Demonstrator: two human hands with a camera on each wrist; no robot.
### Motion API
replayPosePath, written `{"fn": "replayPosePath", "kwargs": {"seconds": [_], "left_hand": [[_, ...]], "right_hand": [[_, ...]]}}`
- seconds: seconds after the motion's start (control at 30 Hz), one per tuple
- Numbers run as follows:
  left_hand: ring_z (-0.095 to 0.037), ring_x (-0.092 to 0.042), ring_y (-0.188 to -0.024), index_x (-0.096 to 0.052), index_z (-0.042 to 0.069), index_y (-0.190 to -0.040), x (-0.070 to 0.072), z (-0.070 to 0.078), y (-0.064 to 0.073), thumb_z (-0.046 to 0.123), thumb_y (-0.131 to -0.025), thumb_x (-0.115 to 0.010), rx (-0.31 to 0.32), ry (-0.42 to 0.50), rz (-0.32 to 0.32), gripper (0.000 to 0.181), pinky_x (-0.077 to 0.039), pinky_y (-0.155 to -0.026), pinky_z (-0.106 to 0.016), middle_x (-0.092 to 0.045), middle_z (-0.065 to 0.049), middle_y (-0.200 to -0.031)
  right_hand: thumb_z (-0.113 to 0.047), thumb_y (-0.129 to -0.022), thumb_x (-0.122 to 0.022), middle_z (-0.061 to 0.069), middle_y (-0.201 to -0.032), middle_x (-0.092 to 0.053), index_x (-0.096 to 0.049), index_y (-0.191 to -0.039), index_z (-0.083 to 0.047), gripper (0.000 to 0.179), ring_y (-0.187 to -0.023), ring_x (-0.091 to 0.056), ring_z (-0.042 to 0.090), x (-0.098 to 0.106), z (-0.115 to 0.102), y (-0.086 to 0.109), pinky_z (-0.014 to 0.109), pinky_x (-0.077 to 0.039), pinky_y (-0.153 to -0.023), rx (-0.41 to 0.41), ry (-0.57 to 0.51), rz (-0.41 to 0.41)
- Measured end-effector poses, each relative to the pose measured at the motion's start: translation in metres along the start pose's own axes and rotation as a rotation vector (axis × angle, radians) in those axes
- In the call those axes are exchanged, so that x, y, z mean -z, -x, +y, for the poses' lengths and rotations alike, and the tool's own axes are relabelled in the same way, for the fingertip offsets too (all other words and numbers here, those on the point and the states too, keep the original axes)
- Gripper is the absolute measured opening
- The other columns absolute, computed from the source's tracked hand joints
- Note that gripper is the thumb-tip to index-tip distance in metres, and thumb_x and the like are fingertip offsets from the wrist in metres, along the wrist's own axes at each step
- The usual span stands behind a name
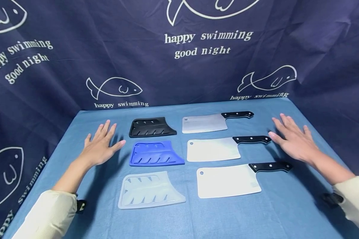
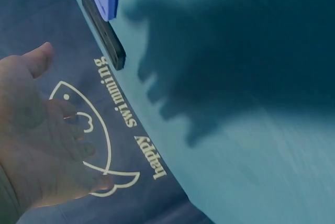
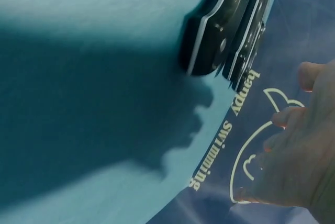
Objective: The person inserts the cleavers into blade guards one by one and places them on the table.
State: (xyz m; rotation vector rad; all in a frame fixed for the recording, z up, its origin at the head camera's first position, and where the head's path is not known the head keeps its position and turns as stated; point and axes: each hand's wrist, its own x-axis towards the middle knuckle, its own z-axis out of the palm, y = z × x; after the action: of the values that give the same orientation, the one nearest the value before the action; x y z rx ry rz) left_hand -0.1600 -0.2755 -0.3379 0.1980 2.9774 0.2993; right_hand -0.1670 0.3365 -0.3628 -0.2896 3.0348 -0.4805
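Observation:
My left hand (image 1: 99, 146) hovers over the left side of the table, fingers spread, holding nothing. Nearest to it lie three blade covers in a column: a black one (image 1: 151, 127) at the back, a blue one (image 1: 155, 154) in the middle and a translucent white one (image 1: 149, 192) in front. Three cleavers lie to their right, the back cleaver (image 1: 204, 123), the middle cleaver (image 1: 213, 150) and the front cleaver (image 1: 227, 182), black riveted handles pointing right. My right hand (image 1: 296, 139), also spread and holding nothing, hovers close by the middle cleaver's handle (image 3: 217, 30) end.
A blue cloth (image 1: 191, 222) covers the table. Dark blue curtains (image 1: 203, 76) printed with white fish and lettering hang behind it and at both sides. Shadows of both hands fall on the cloth.

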Motion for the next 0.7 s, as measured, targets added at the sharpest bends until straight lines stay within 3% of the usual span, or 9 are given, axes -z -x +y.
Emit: {"fn": "replayPosePath", "kwargs": {"seconds": [0.37, 0.7], "left_hand": [[-0.029, 0.015, -0.145, 0.004, 0.019, -0.155, -0.003, 0.026, -0.04, 0.066, -0.094, -0.034, -0.06, 0.082, -0.056, 0.087, 0.01, -0.106, -0.066, 0.017, -0.002, -0.159], [-0.027, 0.016, -0.146, 0.006, 0.024, -0.154, -0.014, 0.043, -0.072, 0.066, -0.092, -0.039, -0.132, 0.138, -0.089, 0.088, 0.005, -0.108, -0.065, 0.018, 0.003, -0.159]], "right_hand": [[-0.055, -0.1, -0.029, 0.009, -0.159, 0.015, -0.004, -0.155, -0.012, 0.074, -0.144, 0.018, 0.032, -0.004, -0.018, -0.03, 0.062, 0.017, -0.106, 0.019, -0.048, -0.041], [-0.058, -0.099, -0.03, 0.01, -0.159, 0.015, -0.002, -0.155, -0.013, 0.078, -0.144, 0.015, 0.033, -0.008, -0.03, -0.055, 0.063, 0.012, -0.107, 0.034, -0.068, -0.083]]}}
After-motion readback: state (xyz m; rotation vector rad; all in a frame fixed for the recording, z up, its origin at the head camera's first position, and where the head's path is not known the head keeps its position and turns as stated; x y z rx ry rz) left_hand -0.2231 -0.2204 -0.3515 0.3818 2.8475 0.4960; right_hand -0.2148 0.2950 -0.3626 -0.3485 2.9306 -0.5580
